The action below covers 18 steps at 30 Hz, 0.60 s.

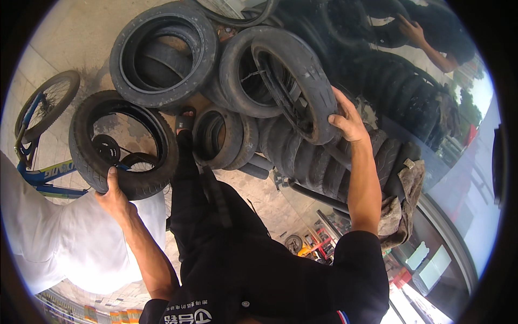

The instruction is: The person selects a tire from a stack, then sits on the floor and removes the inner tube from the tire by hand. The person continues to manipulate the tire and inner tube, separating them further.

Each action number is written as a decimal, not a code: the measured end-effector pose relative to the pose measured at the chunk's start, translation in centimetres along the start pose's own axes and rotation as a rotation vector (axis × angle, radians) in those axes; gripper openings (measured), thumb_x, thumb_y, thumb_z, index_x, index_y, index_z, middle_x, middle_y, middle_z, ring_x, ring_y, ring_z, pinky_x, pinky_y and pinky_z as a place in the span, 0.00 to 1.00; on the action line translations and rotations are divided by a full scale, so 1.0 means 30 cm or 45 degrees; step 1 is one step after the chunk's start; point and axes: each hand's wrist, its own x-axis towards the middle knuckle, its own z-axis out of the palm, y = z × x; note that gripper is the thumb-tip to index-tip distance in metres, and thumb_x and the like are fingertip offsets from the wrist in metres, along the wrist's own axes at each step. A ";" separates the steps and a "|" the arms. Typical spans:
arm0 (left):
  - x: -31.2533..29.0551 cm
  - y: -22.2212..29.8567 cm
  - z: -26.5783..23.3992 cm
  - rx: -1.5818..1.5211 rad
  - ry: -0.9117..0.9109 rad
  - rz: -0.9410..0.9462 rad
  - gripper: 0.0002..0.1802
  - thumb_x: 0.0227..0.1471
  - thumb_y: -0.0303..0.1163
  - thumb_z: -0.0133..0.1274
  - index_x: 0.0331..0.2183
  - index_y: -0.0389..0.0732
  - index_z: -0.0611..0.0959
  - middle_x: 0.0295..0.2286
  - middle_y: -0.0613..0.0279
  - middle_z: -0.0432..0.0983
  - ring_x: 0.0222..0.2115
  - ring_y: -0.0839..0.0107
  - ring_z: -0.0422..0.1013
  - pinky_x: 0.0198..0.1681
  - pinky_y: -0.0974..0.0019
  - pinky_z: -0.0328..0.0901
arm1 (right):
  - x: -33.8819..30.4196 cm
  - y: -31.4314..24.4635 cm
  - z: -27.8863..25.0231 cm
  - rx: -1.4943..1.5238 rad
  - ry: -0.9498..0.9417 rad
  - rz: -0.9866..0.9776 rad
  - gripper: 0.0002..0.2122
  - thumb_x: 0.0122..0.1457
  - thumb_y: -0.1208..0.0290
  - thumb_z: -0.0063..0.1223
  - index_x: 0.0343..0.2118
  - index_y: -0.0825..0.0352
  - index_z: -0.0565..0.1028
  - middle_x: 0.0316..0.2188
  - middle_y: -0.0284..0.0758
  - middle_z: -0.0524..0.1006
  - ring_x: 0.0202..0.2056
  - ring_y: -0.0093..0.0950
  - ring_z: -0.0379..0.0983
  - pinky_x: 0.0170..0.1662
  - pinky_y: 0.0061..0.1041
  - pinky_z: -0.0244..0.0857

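My left hand (114, 195) is closed on the near rim of a black tyre (86, 156), thumb over the inner edge and fingers underneath. This tyre is held up on the left, and bicycle parts show through its hole. On the right, my right hand (349, 117) grips the outer tread of a narrower black tyre (310, 70), which stands tilted. Behind that one lies another tyre (237, 59). A large tyre (124, 54) rests at the far left of the pile, with more rubber visible inside it. Smaller tyres (229, 137) stand between my hands.
A row of tyres (318, 167) sits on a rack to the right, a grey rag (410, 183) at its end. A blue bicycle (48, 175) is at the left, beside a person in a white shirt (91, 237). Dark reflective glass (431, 59) borders the right side.
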 end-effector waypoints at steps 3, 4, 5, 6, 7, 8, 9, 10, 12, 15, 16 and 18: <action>0.000 -0.003 0.002 0.008 0.027 0.007 0.32 0.45 0.33 0.70 0.46 0.23 0.75 0.41 0.46 0.78 0.37 0.61 0.77 0.43 0.62 0.73 | 0.021 0.011 -0.015 0.063 0.026 -0.027 0.44 0.36 0.69 0.58 0.64 0.75 0.62 0.57 0.41 0.70 0.59 0.34 0.64 0.64 0.28 0.52; -0.003 -0.004 0.003 0.007 0.036 0.009 0.32 0.45 0.33 0.70 0.46 0.23 0.75 0.41 0.45 0.78 0.37 0.61 0.77 0.43 0.62 0.73 | 0.035 0.018 -0.024 0.081 0.062 0.014 0.44 0.36 0.69 0.57 0.64 0.75 0.62 0.56 0.41 0.71 0.58 0.34 0.65 0.63 0.28 0.53; -0.005 -0.005 0.003 0.010 0.029 0.009 0.33 0.46 0.33 0.70 0.47 0.23 0.75 0.41 0.45 0.78 0.36 0.61 0.77 0.42 0.62 0.74 | 0.047 0.020 -0.040 0.119 0.033 -0.002 0.44 0.37 0.69 0.57 0.64 0.75 0.62 0.55 0.42 0.71 0.58 0.34 0.65 0.63 0.28 0.53; -0.006 -0.005 0.001 0.015 0.023 0.010 0.33 0.46 0.34 0.70 0.47 0.23 0.75 0.40 0.46 0.78 0.36 0.61 0.78 0.41 0.62 0.75 | 0.063 0.021 -0.055 0.162 0.012 -0.016 0.44 0.37 0.68 0.57 0.64 0.75 0.61 0.55 0.43 0.71 0.58 0.34 0.66 0.63 0.28 0.54; -0.006 -0.004 -0.001 0.021 0.020 0.012 0.33 0.47 0.35 0.70 0.48 0.23 0.75 0.40 0.46 0.78 0.35 0.61 0.78 0.40 0.62 0.76 | 0.088 0.022 -0.065 0.151 0.067 0.036 0.43 0.40 0.68 0.57 0.64 0.76 0.60 0.56 0.44 0.70 0.58 0.35 0.65 0.63 0.29 0.54; -0.006 -0.006 -0.001 0.013 0.008 0.022 0.33 0.47 0.35 0.70 0.48 0.23 0.75 0.40 0.46 0.78 0.35 0.61 0.78 0.40 0.62 0.76 | 0.108 0.021 -0.073 0.154 0.078 0.039 0.42 0.43 0.67 0.56 0.64 0.76 0.59 0.58 0.45 0.68 0.59 0.35 0.64 0.63 0.29 0.53; -0.005 -0.008 0.000 0.005 -0.003 0.034 0.34 0.47 0.35 0.70 0.48 0.23 0.74 0.40 0.46 0.78 0.35 0.61 0.78 0.40 0.62 0.76 | 0.124 0.019 -0.079 0.156 0.005 -0.028 0.41 0.44 0.67 0.56 0.64 0.76 0.59 0.59 0.46 0.68 0.60 0.35 0.63 0.64 0.29 0.53; -0.005 -0.009 0.001 -0.002 -0.016 0.045 0.34 0.47 0.35 0.70 0.48 0.23 0.74 0.40 0.46 0.78 0.35 0.61 0.78 0.40 0.62 0.76 | 0.139 0.014 -0.084 0.145 -0.013 -0.056 0.40 0.46 0.67 0.56 0.65 0.76 0.59 0.60 0.46 0.67 0.61 0.35 0.62 0.64 0.29 0.52; -0.006 -0.011 0.000 0.009 0.008 0.045 0.34 0.47 0.35 0.70 0.48 0.23 0.74 0.40 0.46 0.78 0.35 0.61 0.78 0.40 0.62 0.76 | 0.185 0.007 -0.081 0.080 -0.003 -0.058 0.40 0.47 0.66 0.59 0.65 0.75 0.59 0.60 0.45 0.66 0.61 0.34 0.61 0.64 0.29 0.52; -0.005 -0.017 -0.005 0.018 0.017 0.033 0.33 0.47 0.35 0.69 0.48 0.23 0.75 0.40 0.47 0.78 0.35 0.61 0.78 0.40 0.62 0.76 | 0.221 -0.004 -0.063 0.051 0.026 -0.042 0.40 0.48 0.68 0.62 0.65 0.74 0.59 0.59 0.45 0.68 0.60 0.34 0.63 0.64 0.29 0.53; -0.003 -0.019 -0.005 0.018 0.015 0.028 0.33 0.47 0.35 0.69 0.48 0.24 0.75 0.40 0.47 0.78 0.35 0.61 0.78 0.40 0.62 0.76 | 0.228 -0.007 -0.058 0.056 0.039 -0.043 0.40 0.48 0.68 0.62 0.65 0.74 0.60 0.58 0.44 0.69 0.59 0.34 0.64 0.64 0.30 0.53; 0.000 -0.022 -0.006 0.015 0.012 0.038 0.33 0.47 0.35 0.69 0.48 0.24 0.75 0.40 0.47 0.78 0.35 0.61 0.78 0.40 0.62 0.76 | 0.235 -0.013 -0.055 0.076 0.045 -0.044 0.39 0.48 0.69 0.63 0.65 0.74 0.60 0.57 0.44 0.70 0.58 0.34 0.65 0.63 0.30 0.54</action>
